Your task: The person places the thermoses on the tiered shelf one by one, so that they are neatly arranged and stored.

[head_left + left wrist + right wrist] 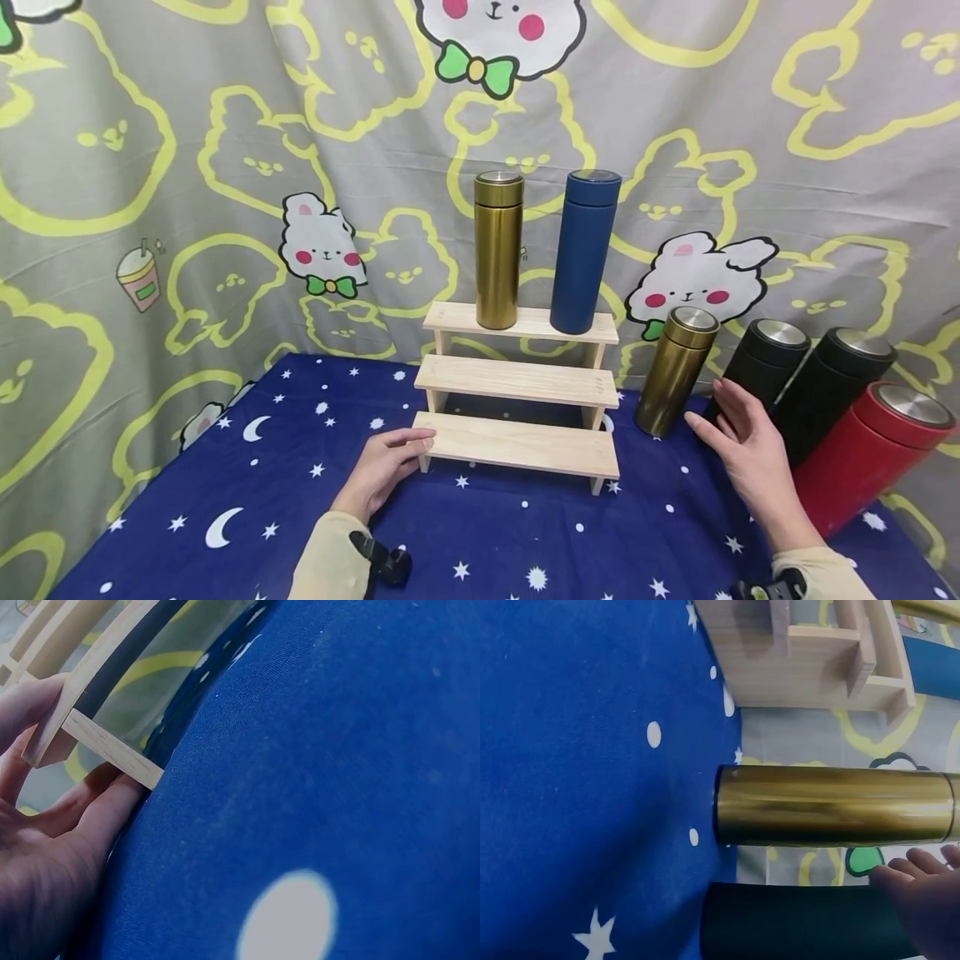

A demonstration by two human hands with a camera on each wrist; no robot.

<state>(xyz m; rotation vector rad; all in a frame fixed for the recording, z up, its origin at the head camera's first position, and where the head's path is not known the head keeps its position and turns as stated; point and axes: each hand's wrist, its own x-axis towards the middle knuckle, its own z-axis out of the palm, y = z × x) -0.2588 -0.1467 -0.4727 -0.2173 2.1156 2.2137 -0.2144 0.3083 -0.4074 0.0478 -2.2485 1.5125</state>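
Note:
At the left end of the lowest step, my left hand point(386, 467) grips a three-tier wooden shelf point(517, 442). In the left wrist view the thumb lies on the board's end point(75, 690) and the fingers are by the leg point(112, 748). My right hand point(750, 450) holds nothing; its fingers are spread beside a gold thermos bottle point(675, 375) standing right of the shelf. It partly covers a black thermos bottle point(765, 358). On the top step stand another gold thermos bottle point(498, 258) and a blue thermos bottle point(585, 258).
A second black bottle point(832, 392) and a red bottle point(870, 458) stand at the right, beyond my right hand. Dark blue cloth point(285, 467) with moons and stars covers the table. Behind hangs a grey patterned curtain point(247, 50).

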